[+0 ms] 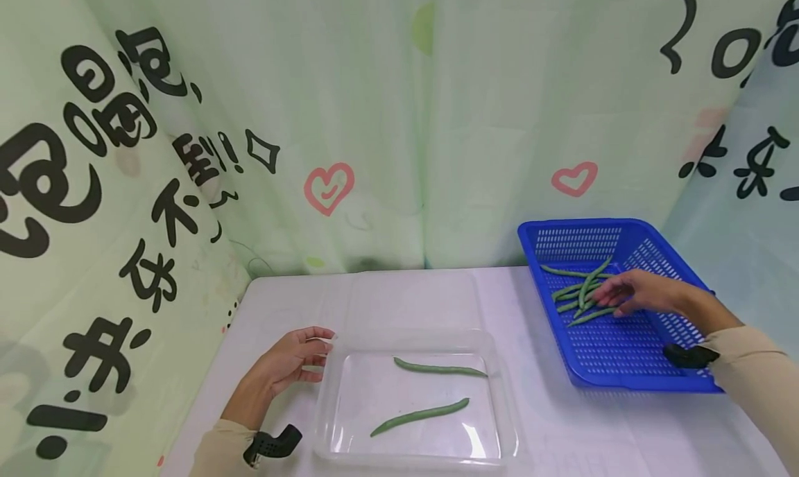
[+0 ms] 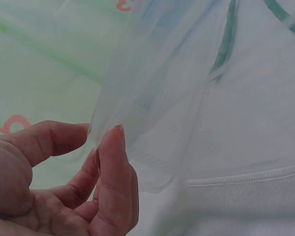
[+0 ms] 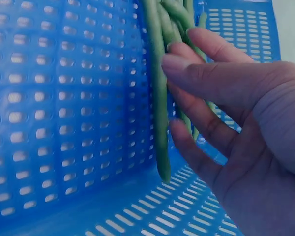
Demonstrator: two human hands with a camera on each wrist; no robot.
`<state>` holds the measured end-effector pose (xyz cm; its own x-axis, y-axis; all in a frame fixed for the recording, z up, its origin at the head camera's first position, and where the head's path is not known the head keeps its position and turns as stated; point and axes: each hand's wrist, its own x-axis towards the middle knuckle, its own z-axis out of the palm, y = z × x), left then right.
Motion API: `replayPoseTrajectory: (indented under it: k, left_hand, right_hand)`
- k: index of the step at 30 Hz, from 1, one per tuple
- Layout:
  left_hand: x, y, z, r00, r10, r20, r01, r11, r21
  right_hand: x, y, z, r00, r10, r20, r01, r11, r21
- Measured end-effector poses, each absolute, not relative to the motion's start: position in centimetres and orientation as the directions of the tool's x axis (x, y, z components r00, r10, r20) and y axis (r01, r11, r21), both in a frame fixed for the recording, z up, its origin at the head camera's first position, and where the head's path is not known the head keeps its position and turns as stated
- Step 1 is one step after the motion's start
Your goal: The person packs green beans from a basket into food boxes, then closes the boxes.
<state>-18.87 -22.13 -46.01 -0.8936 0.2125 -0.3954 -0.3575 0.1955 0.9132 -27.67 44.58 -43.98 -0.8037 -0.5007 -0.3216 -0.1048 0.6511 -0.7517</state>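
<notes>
My left hand (image 1: 293,358) pinches the left rim of a clear plastic tray (image 1: 326,401) with its thumb and fingertips. In the left wrist view, the tray's edge (image 2: 110,105) passes between thumb and fingers. Two green beans (image 1: 419,416) lie apart inside the tray. On the right, my right hand (image 1: 637,291) reaches into a blue plastic basket (image 1: 630,366) at a small pile of green beans (image 1: 583,290). In the right wrist view, its loosely bent fingers are beside one long bean (image 3: 160,103); no firm grip shows.
A white cloth (image 1: 406,300) covers the table under the tray and basket. Pale green curtains (image 1: 374,116) with black lettering and pink hearts hang behind and to the left. The basket's tall perforated walls surround the beans.
</notes>
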Motion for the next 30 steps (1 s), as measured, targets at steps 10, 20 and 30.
replayPoseTrajectory:
  k: [10,20,30]
  left_hand:
    - [-18.9,-22.2,-46.1,-0.893,0.217,-0.393,-0.357,0.186,0.915]
    - [-18.9,-22.3,-46.2,-0.894,0.223,-0.388,-0.353,0.181,0.918]
    - [-19.0,-22.3,-46.2,-0.892,0.227,-0.39,-0.355,0.181,0.917]
  right_hand:
    - [-27.9,44.4,-44.2,-0.813,-0.462,-0.355,-0.12,0.729,-0.674]
    - [-28.1,44.2,-44.3,-0.8,-0.481,-0.36,-0.134,0.727,-0.673]
    - [-28.2,43.4,-43.4,-0.812,-0.54,-0.22,-0.363,0.763,-0.534]
